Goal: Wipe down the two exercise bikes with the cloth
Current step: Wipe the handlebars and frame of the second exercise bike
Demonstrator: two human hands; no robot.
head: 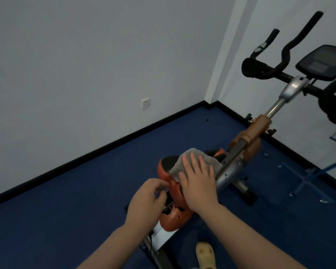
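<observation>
An orange and silver exercise bike (246,146) stands in the corner, its black handlebars (279,55) and console (322,63) up at the right. A grey cloth (194,162) lies over the orange flywheel housing (171,214). My right hand (198,183) presses flat on the cloth with fingers straight. My left hand (145,200) sits at the housing's left side, fingers curled around a thin metal part there. Only one bike is in view.
Blue carpet (66,220) covers the floor, with white walls and black skirting behind. A wall socket (145,103) is on the left wall. A blue-framed glass object (318,171) stands at the right. My slippered foot (205,255) is below the bike.
</observation>
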